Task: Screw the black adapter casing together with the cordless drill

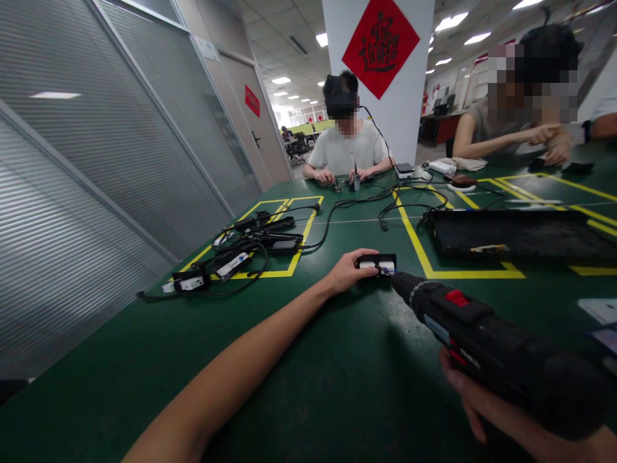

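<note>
My left hand [348, 271] reaches across the green table [308, 373] and grips the left end of a small black box with white labels [378, 263], pinning it down. My right hand [475, 399] is wrapped round a black electric screwdriver with red buttons [482, 334]. The tool's tip touches the right side of the small box.
A pile of black power adapters with cables [241, 251] lies in a yellow-taped square at left. A black tray [520, 233] sits at right. Across the table a person in a white shirt [348, 151] works with small tools. Another person [520, 122] sits far right.
</note>
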{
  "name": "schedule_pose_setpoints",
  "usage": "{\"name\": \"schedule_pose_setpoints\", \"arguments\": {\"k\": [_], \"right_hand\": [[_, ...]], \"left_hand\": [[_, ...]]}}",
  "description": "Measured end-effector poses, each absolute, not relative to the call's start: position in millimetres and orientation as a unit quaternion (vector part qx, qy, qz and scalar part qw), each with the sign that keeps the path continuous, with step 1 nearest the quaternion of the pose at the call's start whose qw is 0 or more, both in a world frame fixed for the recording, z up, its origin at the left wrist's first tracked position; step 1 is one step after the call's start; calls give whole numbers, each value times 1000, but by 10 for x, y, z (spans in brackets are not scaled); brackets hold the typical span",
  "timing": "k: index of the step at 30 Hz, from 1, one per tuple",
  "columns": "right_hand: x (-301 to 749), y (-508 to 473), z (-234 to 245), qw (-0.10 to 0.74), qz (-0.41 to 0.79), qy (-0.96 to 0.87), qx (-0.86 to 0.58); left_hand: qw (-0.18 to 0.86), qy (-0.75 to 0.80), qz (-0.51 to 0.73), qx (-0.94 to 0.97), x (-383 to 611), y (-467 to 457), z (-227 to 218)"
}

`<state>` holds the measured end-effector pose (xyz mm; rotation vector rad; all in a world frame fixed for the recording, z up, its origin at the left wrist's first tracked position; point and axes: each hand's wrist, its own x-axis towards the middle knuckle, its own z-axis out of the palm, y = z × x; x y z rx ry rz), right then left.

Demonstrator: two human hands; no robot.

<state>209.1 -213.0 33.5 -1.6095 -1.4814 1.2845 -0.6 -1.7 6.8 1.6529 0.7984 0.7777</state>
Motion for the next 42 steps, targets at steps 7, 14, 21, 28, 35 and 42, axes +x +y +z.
{"name": "schedule_pose_setpoints", "arguments": {"k": [7,14,21,28,35,42], "right_hand": [[2100,-2128,392,311,484,-570,-586],[2136,-2136,435,288,480,-577,-595],[2172,-2124,277,277,471,-603,-582],[2135,-2111,290,297,494,-555,-600],[2114,-2133,394,315,521,-545,-576],[2075,-2131,617,303,528,-540,-581]], "left_hand": [[540,336,331,697,-12,-8,37],[543,333,327,698,-20,-9,38],[542,335,323,700,-24,-3,37],[544,335,330,695,-9,0,34],[541,349,331,690,2,-25,88],[555,335,338,682,11,-28,83]]}}
